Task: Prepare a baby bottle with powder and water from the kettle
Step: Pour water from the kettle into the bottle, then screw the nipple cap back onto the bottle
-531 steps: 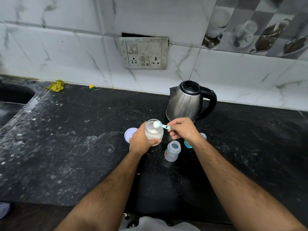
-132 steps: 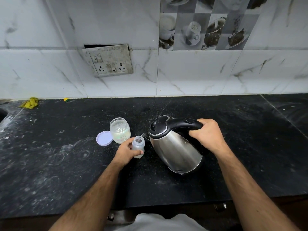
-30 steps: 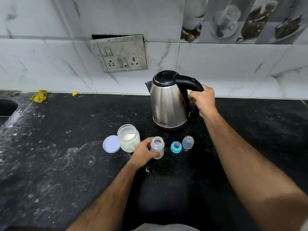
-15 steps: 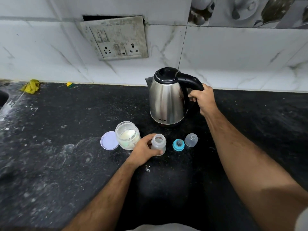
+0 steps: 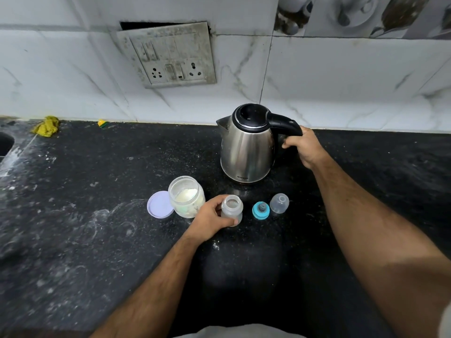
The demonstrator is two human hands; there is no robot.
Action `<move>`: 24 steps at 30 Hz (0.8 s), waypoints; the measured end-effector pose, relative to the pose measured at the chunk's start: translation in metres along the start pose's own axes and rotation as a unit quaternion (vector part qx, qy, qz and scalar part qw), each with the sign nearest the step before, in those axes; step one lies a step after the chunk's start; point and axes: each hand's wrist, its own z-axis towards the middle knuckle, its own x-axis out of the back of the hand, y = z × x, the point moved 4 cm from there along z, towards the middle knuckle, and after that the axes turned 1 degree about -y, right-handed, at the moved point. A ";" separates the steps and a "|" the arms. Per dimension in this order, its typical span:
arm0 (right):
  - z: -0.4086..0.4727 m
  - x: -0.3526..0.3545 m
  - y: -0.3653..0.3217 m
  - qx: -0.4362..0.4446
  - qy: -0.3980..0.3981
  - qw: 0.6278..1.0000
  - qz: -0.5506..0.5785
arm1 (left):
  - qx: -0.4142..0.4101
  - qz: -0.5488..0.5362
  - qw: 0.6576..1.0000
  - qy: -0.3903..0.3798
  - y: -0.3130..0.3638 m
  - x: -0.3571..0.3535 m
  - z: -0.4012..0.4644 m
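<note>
1. steel kettle [image 5: 246,152] stands upright on the black counter [image 5: 97,240] near the wall, its lid down and its spout turned left; the right hand [image 5: 303,148] has its fingers curled round the black handle
2. clear baby bottle [image 5: 231,209] stands open-mouthed in front of the kettle, well apart from it; the left hand [image 5: 211,219] wraps thumb and fingers round its body and steadies it on the counter
3. what is inside the bottle is too hazy to tell, so the level of powder or water cannot be read
4. just right of the bottle lie the teal teat ring [image 5: 261,211] and the clear cap [image 5: 280,203], both off; just left stands the open powder jar [image 5: 186,196] with powder in the bottom, its lilac lid [image 5: 158,208] touching it on the far side
5. judged from this layout, the kettle step is in hand or at its close: the kettle sits flat, not tipped, and the bottle is not yet closed
6. the next move likely calls for the right hand to let go of the handle and reach for the teal ring, seat it square on the bottle mouth and twist, while the left hand holds the bottle firm and upright so nothing spills
</note>
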 end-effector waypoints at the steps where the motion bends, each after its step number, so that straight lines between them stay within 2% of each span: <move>1: 0.000 0.001 -0.001 -0.001 0.000 1.000 -0.005 | 0.000 0.003 1.000 0.000 0.000 0.000 0.000; 8: -0.018 0.010 0.004 -0.005 0.044 0.993 -0.113 | -0.008 0.020 1.000 0.004 0.001 -0.001 -0.002; 10: -0.041 0.020 0.002 0.031 0.138 0.972 -0.187 | -0.010 0.026 1.000 0.007 0.002 -0.002 -0.003; 12: -0.079 0.025 0.000 0.103 0.263 0.924 -0.256 | -0.015 0.030 0.999 0.015 0.003 -0.002 -0.007; 13: -0.098 0.021 0.002 0.129 0.294 0.908 -0.268 | -0.016 0.032 0.999 0.019 0.003 -0.002 -0.009; 14: -0.114 0.014 0.008 0.137 0.286 0.907 -0.276 | -0.016 0.033 0.999 0.024 0.003 -0.003 -0.011; 15: -0.126 0.004 0.016 0.125 0.242 0.918 -0.287 | -0.017 0.030 0.999 0.030 0.002 -0.003 -0.013; 17: -0.146 -0.023 0.043 0.070 0.103 0.939 -0.322 | -0.019 0.028 0.999 0.038 0.000 -0.004 -0.018; 18: -0.154 -0.033 0.054 0.061 0.057 0.936 -0.341 | -0.021 0.030 0.999 0.040 0.000 -0.004 -0.021; 21: -0.166 -0.051 0.074 0.056 0.019 0.924 -0.377 | -0.024 0.029 0.998 0.050 -0.003 -0.006 -0.030; 24: -0.164 -0.061 0.087 0.012 -0.025 0.918 -0.397 | -0.026 0.024 0.998 0.059 -0.008 -0.007 -0.040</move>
